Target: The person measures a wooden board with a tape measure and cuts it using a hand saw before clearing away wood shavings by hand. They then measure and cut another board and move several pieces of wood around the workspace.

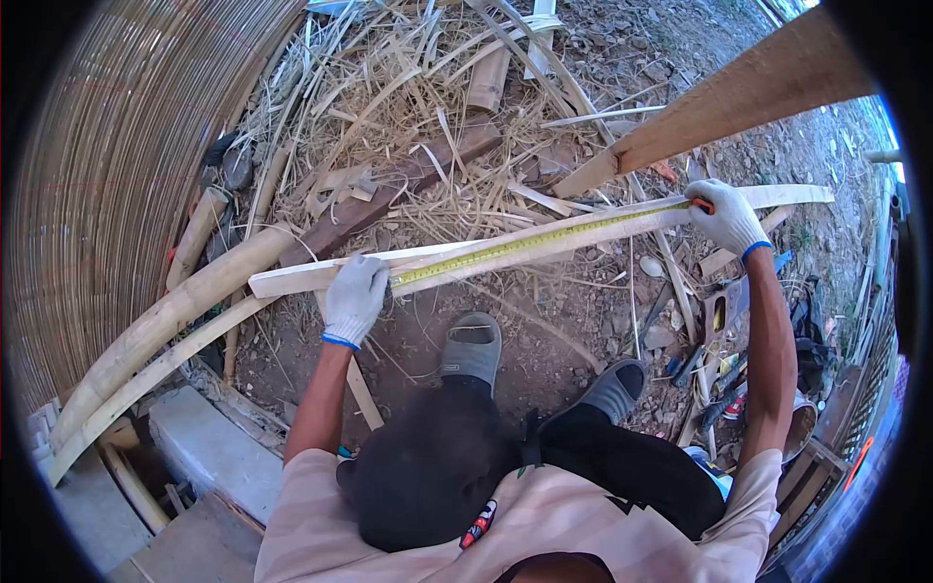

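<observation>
A long pale wooden plank lies crosswise in front of me, slightly higher at its right end. Along it runs the yellow blade of a tape measure, stretched between my two hands. My left hand, in a white glove with a blue cuff, is closed over the plank where the blade's left end disappears. My right hand, gloved the same way, grips an orange part of the tape measure at the blade's other end. The palm hides most of that part.
Wood shavings litter the ground. A thick wooden beam juts in at upper right. At left are a bamboo pole and a slatted screen. A handsaw and other tools lie at right, near my sandals.
</observation>
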`<state>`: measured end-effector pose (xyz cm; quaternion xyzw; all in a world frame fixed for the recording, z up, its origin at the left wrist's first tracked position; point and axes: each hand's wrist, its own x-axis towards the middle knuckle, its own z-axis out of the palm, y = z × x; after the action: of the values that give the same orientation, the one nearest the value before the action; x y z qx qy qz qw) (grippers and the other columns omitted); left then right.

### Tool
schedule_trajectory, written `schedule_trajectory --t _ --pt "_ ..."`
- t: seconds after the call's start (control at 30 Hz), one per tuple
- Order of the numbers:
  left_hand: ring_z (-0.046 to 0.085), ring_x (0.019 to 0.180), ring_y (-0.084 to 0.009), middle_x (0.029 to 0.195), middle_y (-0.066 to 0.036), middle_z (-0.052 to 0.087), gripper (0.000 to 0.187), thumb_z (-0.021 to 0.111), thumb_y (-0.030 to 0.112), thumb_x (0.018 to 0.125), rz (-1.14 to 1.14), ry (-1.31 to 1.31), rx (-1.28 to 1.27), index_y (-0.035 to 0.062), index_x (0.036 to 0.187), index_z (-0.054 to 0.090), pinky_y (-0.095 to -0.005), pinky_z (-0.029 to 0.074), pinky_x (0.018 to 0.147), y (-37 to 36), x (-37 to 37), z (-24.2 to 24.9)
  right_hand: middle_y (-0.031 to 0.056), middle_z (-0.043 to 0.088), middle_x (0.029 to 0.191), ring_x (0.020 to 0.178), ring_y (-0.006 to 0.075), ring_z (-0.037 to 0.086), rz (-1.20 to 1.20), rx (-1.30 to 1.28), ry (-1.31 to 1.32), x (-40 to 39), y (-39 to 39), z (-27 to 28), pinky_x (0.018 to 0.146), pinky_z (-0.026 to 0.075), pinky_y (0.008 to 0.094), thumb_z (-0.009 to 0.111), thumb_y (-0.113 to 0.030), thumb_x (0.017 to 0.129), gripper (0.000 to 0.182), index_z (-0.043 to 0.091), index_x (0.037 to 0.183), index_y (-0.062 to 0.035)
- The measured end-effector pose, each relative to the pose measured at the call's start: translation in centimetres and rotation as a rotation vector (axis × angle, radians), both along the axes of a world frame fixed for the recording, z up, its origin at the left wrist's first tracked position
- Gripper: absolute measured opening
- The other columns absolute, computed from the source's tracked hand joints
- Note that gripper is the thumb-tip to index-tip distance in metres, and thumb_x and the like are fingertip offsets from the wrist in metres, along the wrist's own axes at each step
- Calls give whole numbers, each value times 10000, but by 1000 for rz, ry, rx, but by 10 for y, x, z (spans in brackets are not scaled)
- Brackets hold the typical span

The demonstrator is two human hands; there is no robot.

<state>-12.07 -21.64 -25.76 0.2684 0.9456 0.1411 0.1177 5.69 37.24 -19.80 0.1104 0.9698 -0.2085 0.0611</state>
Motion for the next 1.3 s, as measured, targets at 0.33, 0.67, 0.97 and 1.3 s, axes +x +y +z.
schedule_trajectory --t 0.33,0.67,0.97,1.3 --pt "650 935 -355 997 -152 662 141 629 202 1020 -74 634 -52 64 1005 652 -471 538 862 -25 -129 19 191 718 1041 977 387 702 26 43 -14 11 -4 42 893 544 452 669 -100 870 199 740 1042 -26" --pt "681 1178 -503 1326 -302 690 535 526 360 976 803 665 -285 38 1387 642 -573 529 1004 -171 -313 139 195 722 1014 968 408 707 47 81 -64 20 -6 31 873 557 470 657 -108 853 212 747 1032 -39" --pt "551 1392 -394 1463 -255 601 594 730 250 938 44 86 256 -35 1441 595 -453 401 1199 49 -66 79 215 722 987 952 421 703 45 69 -46 12 17 7 862 556 469 661 -105 846 208 761 1010 -25" --pt "680 1018 -327 1052 -118 673 547 848 321 800 -386 -56 -109 61 1217 609 -480 515 905 193 40 -27 209 721 974 954 423 709 48 103 -68 21 52 -32 852 565 491 742 -149 802 246 763 1022 -42"
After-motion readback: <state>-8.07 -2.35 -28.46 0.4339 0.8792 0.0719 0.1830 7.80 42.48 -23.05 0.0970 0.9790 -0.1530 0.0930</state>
